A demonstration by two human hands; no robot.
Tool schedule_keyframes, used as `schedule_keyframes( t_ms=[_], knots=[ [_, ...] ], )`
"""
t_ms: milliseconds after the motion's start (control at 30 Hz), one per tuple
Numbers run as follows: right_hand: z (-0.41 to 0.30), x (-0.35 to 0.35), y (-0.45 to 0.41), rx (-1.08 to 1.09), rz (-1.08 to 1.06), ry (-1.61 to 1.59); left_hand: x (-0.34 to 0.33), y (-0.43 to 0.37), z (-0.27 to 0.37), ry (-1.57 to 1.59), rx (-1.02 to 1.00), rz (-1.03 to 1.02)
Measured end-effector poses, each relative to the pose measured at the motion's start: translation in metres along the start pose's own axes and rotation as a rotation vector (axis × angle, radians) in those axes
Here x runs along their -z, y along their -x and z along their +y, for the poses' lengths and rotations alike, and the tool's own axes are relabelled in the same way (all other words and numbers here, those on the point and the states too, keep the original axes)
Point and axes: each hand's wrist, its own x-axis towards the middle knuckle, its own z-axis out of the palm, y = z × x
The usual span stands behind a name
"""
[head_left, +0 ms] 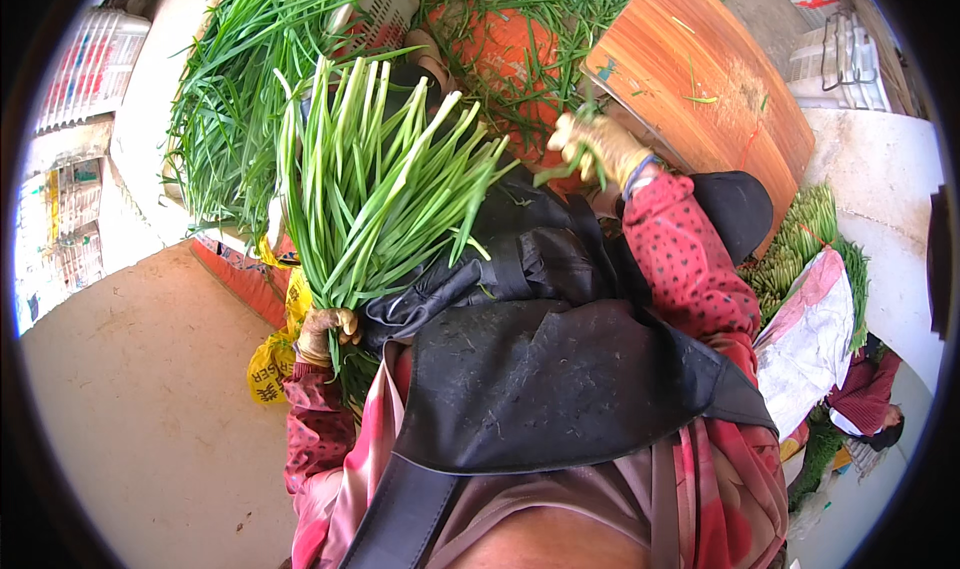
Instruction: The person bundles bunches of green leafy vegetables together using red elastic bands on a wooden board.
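A thick bunch of long green leafy stalks, like garlic chives (375,194), fans upward with its pale cut ends at the top. My left hand (328,334), in a soiled tan glove, grips it low down at the left. My right hand (604,149), gloved too, is raised apart from the bunch, near the lower left edge of a wood-grain board (705,73). A few loose green leaves are held in its fingers, slightly blurred. A large heap of the same greens (232,118) lies at the upper left, beyond the bunch. A black apron (547,389) covers my lap.
Loose leaves lie over an orange surface (506,58) ahead. Tied bundles of greens (795,246) and a white sack (810,336) are at the right, with another person (870,396) beyond. A yellow plastic bag (270,366) hangs at the left; white plastic crates (97,66) stand behind.
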Motion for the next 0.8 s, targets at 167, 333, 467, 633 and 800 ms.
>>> schedule_keyframes(
  t_ms=[167, 333, 467, 633, 800],
  knots=[
    [0.046, -0.091, 0.016, -0.106, -0.342, -0.017, -0.013, -0.001, 0.002, -0.016, -0.005, 0.035],
    [0.064, -0.086, 0.010, 0.034, -0.305, -0.046, -0.005, 0.002, 0.002, 0.029, 0.035, 0.041],
    [0.069, -0.028, 0.008, 0.118, 0.026, 0.001, 0.012, -0.001, -0.007, 0.051, 0.030, 0.001],
    [0.049, 0.037, -0.014, 0.353, 0.285, -0.277, -0.001, -0.007, 0.003, 0.020, 0.026, 0.036],
    [0.009, -0.062, 0.004, 0.017, -0.100, 0.121, -0.017, -0.008, 0.009, -0.185, -0.010, 0.090]
  ],
)
